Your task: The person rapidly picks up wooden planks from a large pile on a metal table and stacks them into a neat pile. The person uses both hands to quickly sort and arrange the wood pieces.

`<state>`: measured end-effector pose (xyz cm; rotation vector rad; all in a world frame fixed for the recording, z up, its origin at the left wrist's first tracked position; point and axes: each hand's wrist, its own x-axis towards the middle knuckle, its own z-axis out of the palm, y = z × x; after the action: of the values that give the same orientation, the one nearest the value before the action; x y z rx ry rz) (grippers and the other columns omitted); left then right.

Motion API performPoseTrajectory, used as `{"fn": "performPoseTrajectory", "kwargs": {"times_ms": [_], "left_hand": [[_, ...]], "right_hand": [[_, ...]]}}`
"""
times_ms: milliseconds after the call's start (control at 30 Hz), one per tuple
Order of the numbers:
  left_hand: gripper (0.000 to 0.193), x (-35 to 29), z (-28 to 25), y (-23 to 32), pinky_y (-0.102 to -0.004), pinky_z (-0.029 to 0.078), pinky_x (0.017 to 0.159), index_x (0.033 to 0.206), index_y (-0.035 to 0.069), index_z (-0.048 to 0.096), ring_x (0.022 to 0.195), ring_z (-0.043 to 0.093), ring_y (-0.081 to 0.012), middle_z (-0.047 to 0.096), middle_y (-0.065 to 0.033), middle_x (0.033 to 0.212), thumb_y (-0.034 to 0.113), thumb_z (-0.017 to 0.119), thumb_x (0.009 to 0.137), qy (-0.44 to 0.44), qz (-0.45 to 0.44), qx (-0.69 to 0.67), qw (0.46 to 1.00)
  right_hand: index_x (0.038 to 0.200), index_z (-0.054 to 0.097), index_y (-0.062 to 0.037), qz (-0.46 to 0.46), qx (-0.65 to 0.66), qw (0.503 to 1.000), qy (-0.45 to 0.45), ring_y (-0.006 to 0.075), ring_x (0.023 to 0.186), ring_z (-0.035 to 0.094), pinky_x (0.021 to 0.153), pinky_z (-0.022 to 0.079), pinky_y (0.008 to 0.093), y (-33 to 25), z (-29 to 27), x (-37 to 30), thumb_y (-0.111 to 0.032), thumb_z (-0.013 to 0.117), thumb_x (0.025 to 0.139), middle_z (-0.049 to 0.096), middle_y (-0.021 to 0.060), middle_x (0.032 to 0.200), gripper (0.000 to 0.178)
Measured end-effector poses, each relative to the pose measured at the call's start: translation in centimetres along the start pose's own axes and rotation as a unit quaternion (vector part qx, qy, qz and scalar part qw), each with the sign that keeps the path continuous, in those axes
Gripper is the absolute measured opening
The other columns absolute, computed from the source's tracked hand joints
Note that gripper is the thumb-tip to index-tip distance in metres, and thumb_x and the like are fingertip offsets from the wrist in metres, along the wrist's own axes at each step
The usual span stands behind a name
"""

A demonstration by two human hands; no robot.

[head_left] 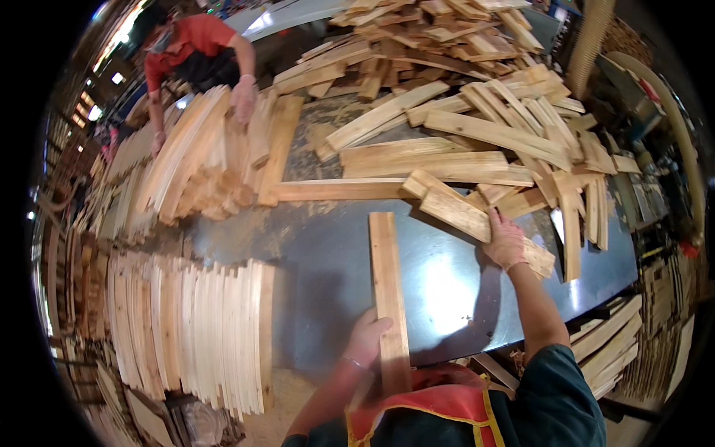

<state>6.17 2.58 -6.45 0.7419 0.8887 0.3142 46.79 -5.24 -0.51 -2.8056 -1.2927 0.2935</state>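
My left hand (367,339) is closed around the lower part of a wooden board (387,287), thumb across its face, the board pointing away from me over the grey metal table (320,246). To the right, my right hand (506,242) rests with its fingers over the edge of another short board (458,214) at the near side of a loose heap. That board lies slantwise, and a piece of wood (538,257) shows just past the hand. Whether the right fingers fully grip it is partly hidden.
A row of boards on edge (194,328) stands at the left. Loose boards (499,138) pile up at the far right, with a higher heap (417,45) behind. Across the table a person in a red shirt (197,45) handles a stack of boards (201,156).
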Motion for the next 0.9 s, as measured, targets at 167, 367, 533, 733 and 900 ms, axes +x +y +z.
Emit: {"fn": "performPoseTrajectory", "kwargs": {"times_ms": [167,367,533,733,900], "left_hand": [[0.043,-5.0,-4.0,2.7,-0.0351,0.055,0.088,0.132,-0.001,0.067,0.097,0.068,-0.0183,0.073,-0.0095,0.107,0.017,0.069,0.093,0.131,0.019,0.209,0.969],[0.046,-9.2,-7.7,5.3,-0.0397,0.055,0.088,0.133,0.003,0.067,0.096,0.071,-0.0233,0.074,-0.0116,0.104,0.026,0.068,0.093,0.211,0.134,0.332,0.909],[0.059,-14.1,-11.8,5.0,-0.0479,0.054,0.097,0.150,0.008,0.057,0.113,0.071,-0.0389,0.074,-0.0217,0.121,0.036,0.064,0.098,0.275,0.102,0.483,0.825],[0.080,-19.4,-13.5,6.3,-0.0516,0.052,0.102,0.160,0.006,0.044,0.122,0.066,-0.0465,0.067,-0.0290,0.132,0.049,0.065,0.096,0.215,0.033,0.482,0.849],[0.096,-18.9,-14.0,3.1,-0.0563,0.035,0.121,0.164,0.006,0.037,0.148,0.046,-0.0411,0.048,-0.0217,0.160,0.052,0.072,0.088,0.324,0.077,0.729,0.598]], "right_hand": [[0.161,0.038,-0.0041,-0.029,0.259,0.958,-0.124,0.0343,0.117,0.068,0.102,0.054,0.0446,-7.4,-0.6,-5.7,-0.027,0.089,0.071,0.068,0.0178,0.134,0.106],[0.163,0.035,-0.0031,0.075,0.737,0.621,-0.257,0.0253,0.110,0.067,0.099,0.057,0.0353,-23.7,6.6,-12.9,-0.006,0.086,0.082,0.068,0.0139,0.123,0.096],[0.156,0.042,0.0096,-0.040,0.525,0.753,-0.395,0.0385,0.123,0.068,0.105,0.053,0.0431,-32.9,12.1,-20.7,-0.077,0.066,0.091,0.070,0.0296,0.131,0.111],[0.142,0.056,0.0110,-0.144,0.288,0.884,-0.340,0.0462,0.118,0.068,0.102,0.053,0.0488,-37.5,15.3,-17.1,-0.084,0.051,0.093,0.068,0.0383,0.126,0.107],[0.141,0.059,0.0037,-0.235,0.319,0.865,-0.308,0.0472,0.115,0.070,0.104,0.053,0.0494,-44.7,15.1,-16.7,-0.074,0.060,0.093,0.068,0.0371,0.127,0.091]]}}
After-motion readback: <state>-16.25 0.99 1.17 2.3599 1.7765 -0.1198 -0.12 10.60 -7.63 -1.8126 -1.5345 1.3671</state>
